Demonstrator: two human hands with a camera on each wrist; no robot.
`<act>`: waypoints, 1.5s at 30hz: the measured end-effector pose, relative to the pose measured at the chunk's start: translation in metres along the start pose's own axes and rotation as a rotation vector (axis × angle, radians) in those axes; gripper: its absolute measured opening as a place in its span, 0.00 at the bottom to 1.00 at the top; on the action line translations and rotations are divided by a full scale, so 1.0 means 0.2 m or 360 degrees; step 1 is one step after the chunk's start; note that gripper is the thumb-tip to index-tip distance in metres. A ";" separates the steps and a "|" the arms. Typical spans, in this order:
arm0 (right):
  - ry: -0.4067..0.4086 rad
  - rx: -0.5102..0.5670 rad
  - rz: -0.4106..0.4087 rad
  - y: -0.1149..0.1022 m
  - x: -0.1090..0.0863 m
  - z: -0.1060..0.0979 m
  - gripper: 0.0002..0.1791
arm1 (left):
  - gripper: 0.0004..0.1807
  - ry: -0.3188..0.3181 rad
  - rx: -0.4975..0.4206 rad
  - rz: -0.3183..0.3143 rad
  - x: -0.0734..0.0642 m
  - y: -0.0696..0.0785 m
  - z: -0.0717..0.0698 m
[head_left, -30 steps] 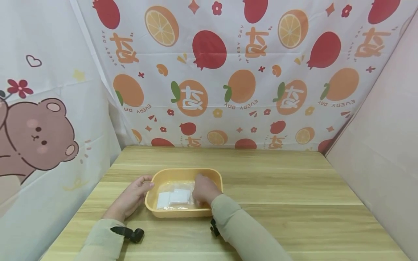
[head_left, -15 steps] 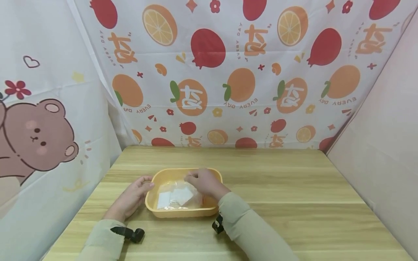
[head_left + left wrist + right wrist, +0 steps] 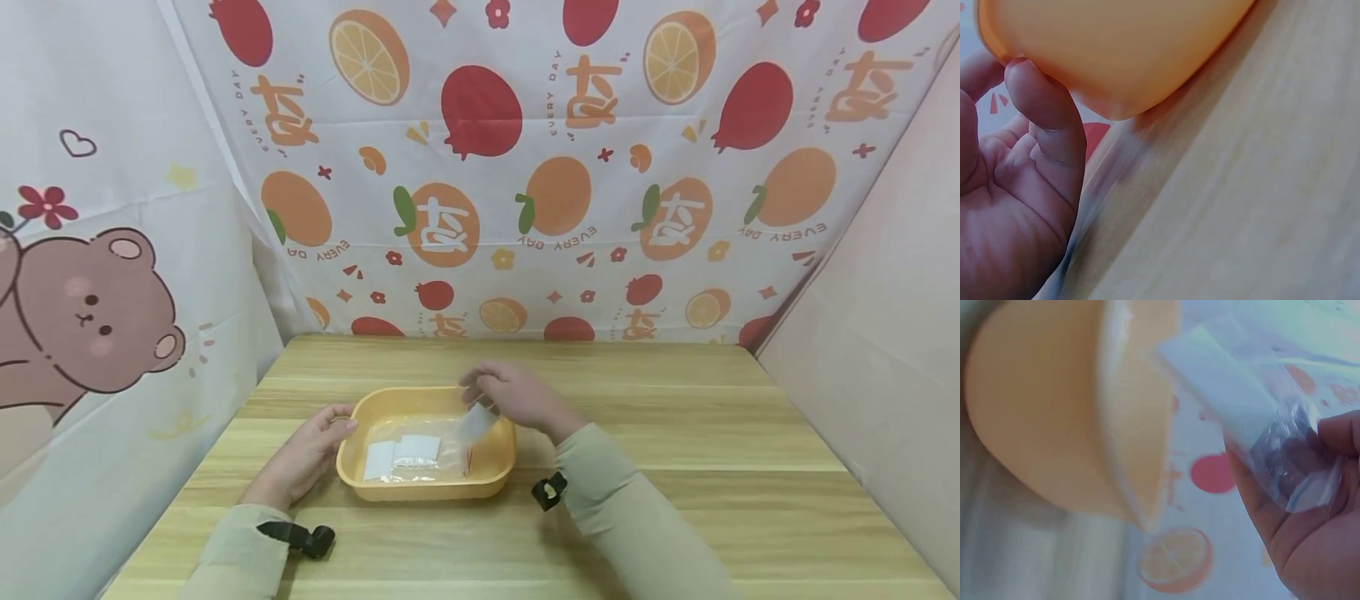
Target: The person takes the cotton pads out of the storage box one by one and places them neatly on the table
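Note:
A yellow plastic basin (image 3: 420, 492) sits on the wooden table. At its left end my left hand (image 3: 306, 454) holds the rim, thumb against the wall in the left wrist view. Over the basin's right end, my right hand (image 3: 517, 398) pinches a clear plastic bag (image 3: 477, 423) with a flat white piece inside. The right wrist view shows this bag (image 3: 1219, 387) crumpled between thumb and fingers, the white piece hanging free of them. More clear bags with white pieces (image 3: 417, 451) lie flat in the basin, and thin red lines show near their right side.
The wooden table (image 3: 675, 467) stretches right and in front of the basin. A fruit-print cloth (image 3: 480, 208) hangs behind it, a bear-print cloth (image 3: 90, 308) at the left and a pale one (image 3: 870, 333) at the right. A black strap (image 3: 296, 538) circles the left sleeve.
My right hand has lifted a bag out from among the others and moved up and to the right, over the basin's right rim. My left hand stays at the left end.

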State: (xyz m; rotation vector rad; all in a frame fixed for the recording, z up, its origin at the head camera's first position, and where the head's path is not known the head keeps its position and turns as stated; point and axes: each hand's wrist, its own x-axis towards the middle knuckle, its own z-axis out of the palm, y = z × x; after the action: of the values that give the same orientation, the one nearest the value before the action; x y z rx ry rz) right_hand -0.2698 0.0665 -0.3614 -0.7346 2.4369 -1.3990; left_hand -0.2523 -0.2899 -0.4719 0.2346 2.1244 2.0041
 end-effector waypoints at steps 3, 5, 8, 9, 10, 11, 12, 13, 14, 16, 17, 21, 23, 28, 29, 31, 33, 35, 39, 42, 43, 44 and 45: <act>-0.0070 0.0039 -0.0040 -0.01 -0.04 -0.11 0.16 | 0.28 -0.0002 0.0006 0.0004 0.00 0.00 0.00; -0.0112 0.0029 -0.0054 -0.01 -0.06 -0.19 0.15 | 0.28 -0.0001 0.0011 0.0007 0.01 0.00 0.01; -0.0206 -0.0068 -0.0047 0.01 -0.10 -0.29 0.13 | 0.28 0.0007 0.0013 0.0006 0.01 0.00 0.01; -0.0245 -0.0113 -0.0034 0.02 -0.12 -0.32 0.13 | 0.28 0.0012 0.0012 0.0005 0.01 0.00 0.01; -0.0297 -0.0151 -0.0017 0.03 -0.13 -0.35 0.12 | 0.28 0.0015 0.0011 0.0002 0.01 0.00 0.01; -0.0347 -0.0195 -0.0003 0.05 -0.14 -0.37 0.12 | 0.29 0.0019 0.0012 0.0000 0.01 0.00 0.01; -0.0393 -0.0236 0.0012 0.07 -0.15 -0.38 0.11 | 0.29 0.0018 0.0013 -0.0002 0.00 0.00 0.00; -0.0433 -0.0275 0.0028 0.09 -0.16 -0.40 0.10 | 0.29 0.0019 0.0015 -0.0004 0.00 0.00 0.00; -0.0460 -0.0327 0.0045 0.12 -0.17 -0.40 0.10 | 0.29 0.0019 0.0015 -0.0006 0.00 0.00 0.00; -0.0492 -0.0404 0.0085 0.18 -0.18 -0.40 0.08 | 0.29 0.0022 0.0014 -0.0008 0.00 0.00 0.00; -0.0492 -0.0466 0.0092 0.21 -0.18 -0.40 0.08 | 0.29 0.0025 0.0013 -0.0009 0.00 0.00 0.00; -0.0488 -0.0623 0.0115 0.33 -0.17 -0.35 0.09 | 0.28 0.0035 0.0007 -0.0012 0.00 0.00 0.00; -0.0487 -0.0679 0.0117 0.38 -0.16 -0.32 0.10 | 0.29 0.0034 0.0009 -0.0010 -0.01 0.00 0.00; -0.0440 -0.0762 0.0119 0.46 -0.13 -0.27 0.11 | 0.30 0.0023 0.0022 0.0003 -0.01 0.01 0.01; -0.0429 -0.0761 0.0119 0.47 -0.12 -0.27 0.11 | 0.30 0.0021 0.0022 0.0004 0.00 0.01 0.01; -0.0406 -0.0753 0.0126 0.49 -0.11 -0.26 0.11 | 0.30 0.0020 0.0021 0.0003 0.00 0.01 0.01; -0.0383 -0.0752 0.0127 0.51 -0.11 -0.25 0.11 | 0.30 0.0018 0.0017 0.0001 0.00 0.00 0.01; -0.0357 -0.0738 0.0120 0.52 -0.10 -0.24 0.11 | 0.30 0.0018 0.0015 0.0002 0.00 0.00 0.01; -0.0312 -0.0689 0.0124 0.53 -0.10 -0.22 0.10 | 0.30 0.0017 0.0018 0.0003 0.01 0.00 0.00; -0.0284 -0.0663 0.0157 0.53 -0.10 -0.20 0.09 | 0.30 0.0017 0.0017 -0.0004 0.01 -0.01 0.00; -0.0274 -0.0661 0.0170 0.53 -0.10 -0.20 0.09 | 0.30 0.0018 0.0018 -0.0005 0.01 -0.01 0.00; -0.0263 -0.0661 0.0181 0.53 -0.10 -0.20 0.08 | 0.30 0.0017 0.0018 -0.0007 0.01 -0.01 0.00; -0.0251 -0.0663 0.0182 0.53 -0.10 -0.20 0.08 | 0.30 0.0017 0.0018 -0.0007 0.01 -0.01 0.00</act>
State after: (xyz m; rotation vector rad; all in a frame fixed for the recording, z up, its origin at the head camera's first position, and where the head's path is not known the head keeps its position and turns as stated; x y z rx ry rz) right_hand -0.3026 0.1508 -0.4335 -0.7422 2.6208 -0.7657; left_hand -0.2543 -0.2901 -0.4744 0.2215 2.1416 1.9957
